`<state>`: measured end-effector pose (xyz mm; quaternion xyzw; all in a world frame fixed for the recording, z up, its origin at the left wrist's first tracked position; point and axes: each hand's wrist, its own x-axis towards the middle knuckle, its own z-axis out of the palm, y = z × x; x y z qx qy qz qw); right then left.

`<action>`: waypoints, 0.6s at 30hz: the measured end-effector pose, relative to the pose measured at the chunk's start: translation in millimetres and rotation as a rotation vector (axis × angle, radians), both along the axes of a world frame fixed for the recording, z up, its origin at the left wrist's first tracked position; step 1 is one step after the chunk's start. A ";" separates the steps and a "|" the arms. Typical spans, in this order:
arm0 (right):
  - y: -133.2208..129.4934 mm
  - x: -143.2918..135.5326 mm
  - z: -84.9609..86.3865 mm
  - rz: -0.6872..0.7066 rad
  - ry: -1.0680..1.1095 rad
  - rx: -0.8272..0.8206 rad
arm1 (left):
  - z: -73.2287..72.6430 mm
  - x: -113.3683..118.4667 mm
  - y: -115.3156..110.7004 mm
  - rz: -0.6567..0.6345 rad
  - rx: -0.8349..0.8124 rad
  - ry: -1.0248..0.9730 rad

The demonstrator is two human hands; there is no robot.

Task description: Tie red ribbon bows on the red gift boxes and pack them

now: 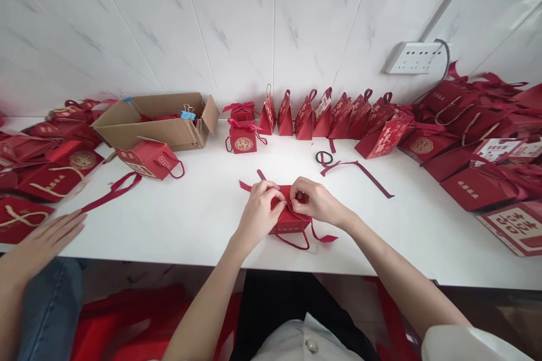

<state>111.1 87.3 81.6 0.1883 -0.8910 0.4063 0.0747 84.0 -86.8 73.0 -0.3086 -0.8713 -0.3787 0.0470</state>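
Observation:
A small red box (292, 227) sits on the white table in front of me, with a cord handle hanging at its front. My left hand (263, 207) pinches the dark red ribbon on top of the box from the left. From the right, my right hand (314, 200) is closed on the same ribbon, its fingertips close to those of my left hand. One ribbon tail (325, 238) lies on the table right of the box; other ends stick out behind my left hand.
Red boxes are piled at the left (51, 177) and right (474, 186). Along the wall stand several triangular boxes (305, 118) and an open cardboard box (148, 130). Loose ribbon (368, 175) lies behind my right hand. Another person's hand (55, 234) touches a ribbon at left.

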 end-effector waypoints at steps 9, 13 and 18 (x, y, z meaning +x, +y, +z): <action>4.7 2.3 -4.3 0.031 -0.010 -0.039 | -2.0 4.9 6.2 0.035 -0.039 0.088; 6.0 5.7 -5.8 0.009 -0.012 -0.078 | -2.3 9.0 12.4 0.076 -0.097 0.153; 5.6 11.2 -3.1 0.006 0.030 -0.050 | -4.5 9.1 14.4 0.065 -0.087 0.178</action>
